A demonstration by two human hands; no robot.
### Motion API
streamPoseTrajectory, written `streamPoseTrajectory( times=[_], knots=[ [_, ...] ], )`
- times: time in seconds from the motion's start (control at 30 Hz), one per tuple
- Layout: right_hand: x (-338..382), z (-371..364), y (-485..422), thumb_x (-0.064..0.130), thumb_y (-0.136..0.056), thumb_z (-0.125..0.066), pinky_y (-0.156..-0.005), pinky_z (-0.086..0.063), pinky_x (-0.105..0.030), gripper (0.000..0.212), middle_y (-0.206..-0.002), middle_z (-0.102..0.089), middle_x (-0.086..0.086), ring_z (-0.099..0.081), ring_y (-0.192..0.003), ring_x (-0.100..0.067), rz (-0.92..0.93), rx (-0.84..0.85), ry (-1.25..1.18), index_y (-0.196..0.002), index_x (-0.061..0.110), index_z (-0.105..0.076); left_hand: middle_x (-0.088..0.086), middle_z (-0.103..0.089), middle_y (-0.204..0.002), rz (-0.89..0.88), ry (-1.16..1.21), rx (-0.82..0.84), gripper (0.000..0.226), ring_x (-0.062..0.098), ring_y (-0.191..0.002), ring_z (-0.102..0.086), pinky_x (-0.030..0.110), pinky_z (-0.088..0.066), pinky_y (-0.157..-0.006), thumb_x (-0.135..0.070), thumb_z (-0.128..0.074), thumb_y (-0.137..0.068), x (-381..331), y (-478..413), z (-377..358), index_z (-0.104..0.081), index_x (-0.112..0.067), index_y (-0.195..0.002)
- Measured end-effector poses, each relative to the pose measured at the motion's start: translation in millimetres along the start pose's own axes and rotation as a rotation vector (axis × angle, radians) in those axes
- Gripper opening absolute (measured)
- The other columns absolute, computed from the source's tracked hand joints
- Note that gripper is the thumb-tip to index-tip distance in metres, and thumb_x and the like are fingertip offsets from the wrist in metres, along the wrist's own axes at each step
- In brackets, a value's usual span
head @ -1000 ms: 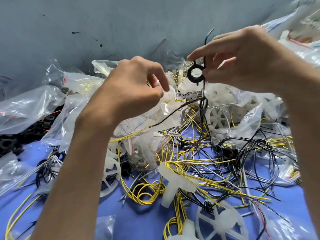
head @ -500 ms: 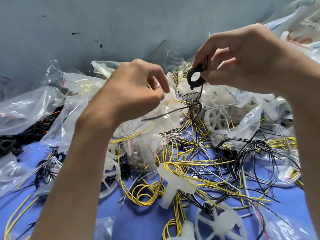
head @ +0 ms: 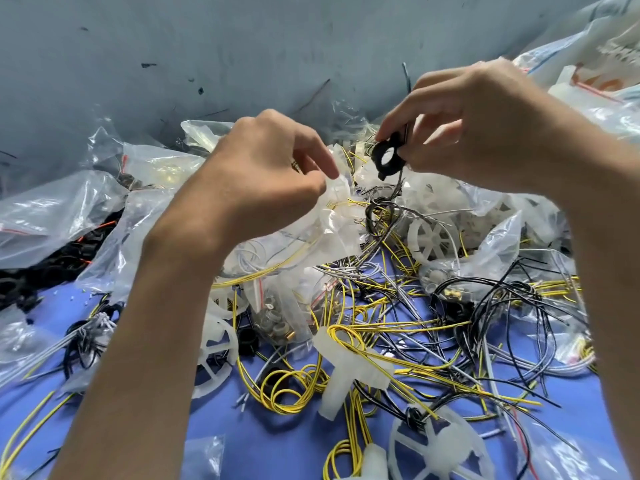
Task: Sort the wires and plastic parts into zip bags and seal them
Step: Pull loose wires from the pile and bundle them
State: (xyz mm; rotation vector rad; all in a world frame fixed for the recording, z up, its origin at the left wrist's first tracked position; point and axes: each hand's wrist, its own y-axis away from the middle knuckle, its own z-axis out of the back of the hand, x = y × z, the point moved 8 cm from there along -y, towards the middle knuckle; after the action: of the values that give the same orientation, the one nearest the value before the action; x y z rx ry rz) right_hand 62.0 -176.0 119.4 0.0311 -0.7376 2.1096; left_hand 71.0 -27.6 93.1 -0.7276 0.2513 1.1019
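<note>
My right hand (head: 485, 126) pinches a black plastic ring (head: 387, 158) and the thin black wire (head: 379, 211) that runs through it. The wire's upper end pokes up behind my fingers, and its lower part hangs in a loose coil just under the ring. My left hand (head: 263, 178) hovers to the ring's left, above a crumpled clear zip bag (head: 332, 216). Its thumb and forefinger are slightly apart with nothing between them. Below lies a tangle of yellow wires (head: 294, 386), black wires (head: 502, 299) and white plastic wheels (head: 429, 237).
Filled clear zip bags (head: 52, 216) are piled at the left, one holding black parts (head: 41, 268). More bags (head: 606, 64) are stacked at the far right. A white T-shaped part (head: 346, 365) and another wheel (head: 440, 445) lie on the blue table (head: 277, 445). A grey wall (head: 242, 46) stands behind.
The black wire stretched from the ring to my left hand has slipped free and curled up under the ring. My right hand regripped the ring, which is now tilted.
</note>
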Motion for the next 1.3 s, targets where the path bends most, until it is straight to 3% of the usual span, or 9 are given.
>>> streamPoseTrajectory(
  times=[0.27, 0.53, 0.63, 0.73, 0.83, 0.9, 1.0, 1.17, 1.3],
  knots=[
    [9, -25, -5, 0.007, -0.080, -0.070, -0.075, -0.051, -0.029, 0.019, -0.080, -0.060, 0.009, -0.064, -0.072, -0.007, 0.049, 0.085, -0.030, -0.097, 0.015, -0.074, -0.009, -0.065, -0.078, -0.032, 0.033, -0.019, 0.028, 0.005, -0.061, -0.053, 0.016, -0.043, -0.059, -0.012, -0.057, -0.081, -3, -2, 3, -0.071, -0.035, -0.076],
    [11, -50, -10, 0.015, -0.081, -0.073, -0.082, -0.052, -0.028, 0.023, -0.089, -0.073, 0.004, -0.068, -0.080, -0.005, 0.027, 0.139, -0.143, -0.104, 0.015, -0.073, -0.012, -0.065, -0.075, -0.036, 0.030, -0.070, 0.029, 0.002, -0.062, -0.054, 0.013, -0.042, -0.060, -0.010, -0.056, -0.082, -4, -3, 5, -0.071, -0.034, -0.075],
    [6, -54, -8, 0.013, -0.084, -0.069, -0.084, -0.050, -0.024, 0.026, -0.091, -0.071, 0.017, -0.066, -0.084, 0.003, 0.002, 0.168, -0.130, -0.109, 0.019, -0.071, -0.015, -0.063, -0.072, -0.029, 0.030, -0.087, 0.027, -0.002, -0.061, -0.054, 0.005, -0.039, -0.057, -0.009, -0.057, -0.082, -2, -4, 6, -0.074, -0.029, -0.083],
    [-1, -54, -7, 0.008, -0.087, -0.065, -0.074, -0.052, -0.019, 0.024, -0.083, -0.072, 0.018, -0.067, -0.072, 0.006, -0.041, 0.204, -0.124, -0.108, 0.018, -0.071, -0.019, -0.061, -0.071, -0.021, 0.051, -0.104, 0.027, -0.005, -0.060, -0.055, 0.004, -0.038, -0.057, -0.008, -0.056, -0.082, 1, -5, 7, -0.073, -0.029, -0.081],
    [-19, -43, -6, 0.006, -0.084, -0.064, -0.062, -0.051, -0.013, 0.023, -0.073, -0.071, 0.011, -0.066, -0.060, 0.001, -0.129, 0.169, 0.037, -0.100, 0.019, -0.074, -0.024, -0.059, -0.068, 0.024, 0.049, -0.197, 0.029, -0.012, -0.058, -0.053, -0.001, -0.034, -0.056, -0.009, -0.056, -0.082, 8, -6, 17, -0.070, -0.034, -0.078],
    [-41, -37, -1, 0.014, -0.083, -0.067, -0.065, -0.052, -0.022, 0.022, -0.082, -0.072, -0.001, -0.068, -0.074, -0.016, -0.284, 0.205, 0.280, -0.103, 0.022, -0.073, -0.019, -0.059, -0.070, 0.076, -0.018, -0.315, 0.025, -0.007, -0.062, -0.056, -0.002, -0.036, -0.060, -0.014, -0.056, -0.082, 14, -4, 28, -0.072, -0.032, -0.084],
    [-60, -38, 10, 0.044, -0.081, -0.069, -0.079, -0.053, -0.033, 0.035, -0.097, -0.069, -0.013, -0.062, -0.089, -0.030, -0.484, 0.333, 0.458, -0.107, 0.019, -0.070, -0.008, -0.059, -0.080, 0.122, -0.089, -0.441, 0.028, 0.018, -0.085, -0.064, 0.022, -0.050, -0.086, -0.017, -0.052, -0.080, 17, 0, 38, -0.073, -0.029, -0.093],
    [-36, -66, 15, 0.055, -0.086, -0.055, -0.052, -0.046, -0.014, 0.040, -0.051, -0.067, 0.007, -0.059, -0.044, 0.003, -0.389, 0.531, 0.354, -0.096, 0.020, -0.072, -0.008, -0.058, -0.083, 0.128, -0.043, -0.445, 0.026, 0.020, -0.085, -0.063, 0.030, -0.051, -0.089, -0.019, -0.055, -0.080, 18, 0, 39, -0.073, -0.026, -0.097],
    [1, -123, 21, 0.051, -0.086, -0.058, -0.068, -0.050, -0.021, 0.031, -0.085, -0.072, 0.009, -0.066, -0.074, -0.003, -0.114, 0.783, 0.237, -0.114, 0.036, -0.064, -0.016, -0.057, -0.078, 0.122, -0.004, -0.420, 0.023, 0.013, -0.077, -0.059, 0.022, -0.047, -0.084, -0.021, -0.057, -0.081, 20, -1, 34, -0.073, -0.025, -0.098]
  ],
)
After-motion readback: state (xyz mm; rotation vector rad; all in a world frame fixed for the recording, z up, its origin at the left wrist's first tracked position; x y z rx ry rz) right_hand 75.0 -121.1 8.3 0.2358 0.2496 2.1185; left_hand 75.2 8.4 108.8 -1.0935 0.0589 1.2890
